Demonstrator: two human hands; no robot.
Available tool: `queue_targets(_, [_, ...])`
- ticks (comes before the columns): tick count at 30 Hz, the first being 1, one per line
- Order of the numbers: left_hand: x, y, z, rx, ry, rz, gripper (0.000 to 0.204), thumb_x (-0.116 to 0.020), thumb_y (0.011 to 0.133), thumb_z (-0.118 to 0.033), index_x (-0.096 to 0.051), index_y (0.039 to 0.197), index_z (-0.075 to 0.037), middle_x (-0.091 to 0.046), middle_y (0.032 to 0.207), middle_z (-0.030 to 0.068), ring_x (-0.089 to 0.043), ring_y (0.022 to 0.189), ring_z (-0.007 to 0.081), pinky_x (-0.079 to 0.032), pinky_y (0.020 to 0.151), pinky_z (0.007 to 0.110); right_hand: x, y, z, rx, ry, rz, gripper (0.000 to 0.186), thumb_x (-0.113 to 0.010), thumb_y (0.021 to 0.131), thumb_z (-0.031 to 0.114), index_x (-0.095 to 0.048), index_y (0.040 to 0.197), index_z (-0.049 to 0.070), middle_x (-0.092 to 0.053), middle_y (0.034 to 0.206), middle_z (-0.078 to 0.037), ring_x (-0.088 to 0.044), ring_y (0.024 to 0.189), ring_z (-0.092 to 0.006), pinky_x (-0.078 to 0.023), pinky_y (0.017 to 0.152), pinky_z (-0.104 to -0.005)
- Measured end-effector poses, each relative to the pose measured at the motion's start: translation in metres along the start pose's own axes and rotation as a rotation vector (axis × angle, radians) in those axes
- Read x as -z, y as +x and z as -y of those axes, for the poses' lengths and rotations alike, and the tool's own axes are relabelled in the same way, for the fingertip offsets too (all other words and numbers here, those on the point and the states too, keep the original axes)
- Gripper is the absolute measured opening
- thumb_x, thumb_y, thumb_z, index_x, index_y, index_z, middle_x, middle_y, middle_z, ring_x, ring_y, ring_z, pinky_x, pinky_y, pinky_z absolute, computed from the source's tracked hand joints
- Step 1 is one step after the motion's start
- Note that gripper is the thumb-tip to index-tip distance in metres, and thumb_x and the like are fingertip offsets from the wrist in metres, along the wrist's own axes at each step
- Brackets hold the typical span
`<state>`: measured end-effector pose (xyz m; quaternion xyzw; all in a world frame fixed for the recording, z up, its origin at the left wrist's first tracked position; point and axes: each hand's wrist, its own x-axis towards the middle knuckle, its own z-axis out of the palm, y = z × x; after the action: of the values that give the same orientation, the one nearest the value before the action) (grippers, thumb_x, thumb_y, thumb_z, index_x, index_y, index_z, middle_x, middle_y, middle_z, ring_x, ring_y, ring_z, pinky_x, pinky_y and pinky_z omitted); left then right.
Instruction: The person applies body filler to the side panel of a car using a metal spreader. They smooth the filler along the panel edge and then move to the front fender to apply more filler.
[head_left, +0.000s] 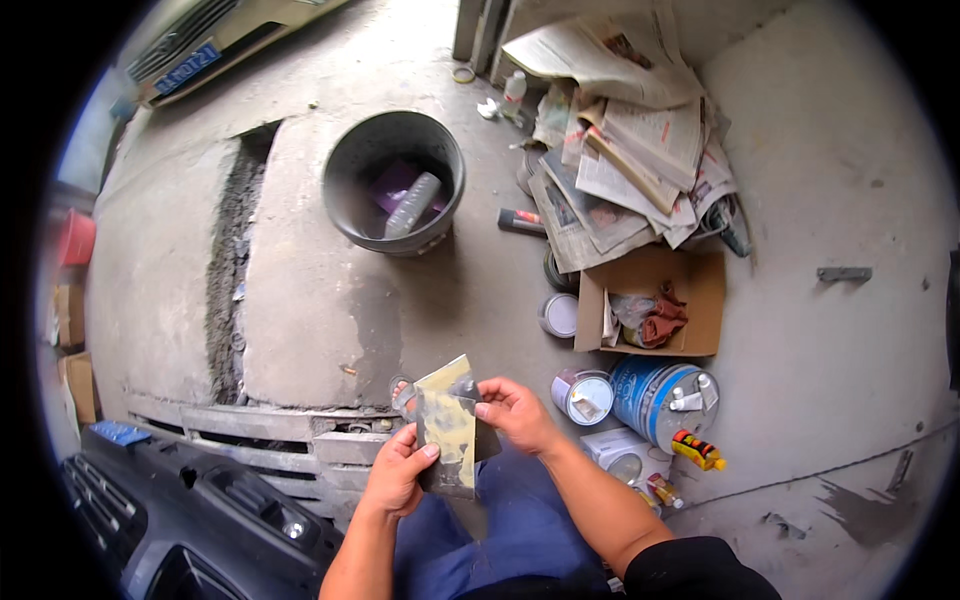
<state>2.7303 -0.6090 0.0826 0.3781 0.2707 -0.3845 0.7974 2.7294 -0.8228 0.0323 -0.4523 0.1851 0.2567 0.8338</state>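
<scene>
Between my two hands, above my blue trousers, is a dark, flat, stiff-looking piece (pixel 446 432) with pale yellow smears, like a putty-coated board. Its upper end is an angled pale flap, and a darker part shows behind its right edge. My left hand (pixel 398 472) is closed on its lower left side, thumb across the front. At the upper right edge, my right hand (pixel 515 412) pinches it between thumb and bent fingers. The fingers behind the piece are partly hidden. A foot in a sandal (pixel 402 397) shows just beyond it.
A black bucket (pixel 340 215) with a clear bottle inside stands ahead. At right are newspapers (pixel 640 150), an open cardboard box (pixel 700 310), a blue can (pixel 640 395) and several paint tins. A dark car bumper (pixel 190 520) lies at lower left, beside a wooden pallet (pixel 270 455). A trench (pixel 235 260) crosses the floor.
</scene>
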Motion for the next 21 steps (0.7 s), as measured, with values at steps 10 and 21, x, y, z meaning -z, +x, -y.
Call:
queue_targets(10, [-0.120,-0.179,-0.076,-0.637,-0.068,-0.145,0.042,-0.049,0.090,0.002,-0.040,0.131,-0.002,-0.060,0.115,0.0120,-0.062,0.100,0.0180,-0.051,0.089,0.032,-0.100,-0.132,0.177,0.263,-0.311,0.133,0.061,-0.052,0.093,0.004,-0.022,0.146,0.002,-0.060,0.112,-0.011,-0.057,0.100,-0.0141,-0.044,0.090,-0.0268])
queue_targets(21, [-0.206,-0.289,0.014,-1.127,-0.232,-0.075,0.051,-0.040,0.095,-0.010,-0.027,0.144,-0.008,-0.043,0.139,0.0115,-0.044,0.126,0.0229,-0.033,0.107,0.038,-0.168,-0.273,0.167,0.045,-0.557,0.619,0.038,-0.045,0.096,0.009,-0.050,0.134,0.005,-0.055,0.130,-0.009,-0.050,0.118,-0.0137,-0.037,0.101,-0.0271])
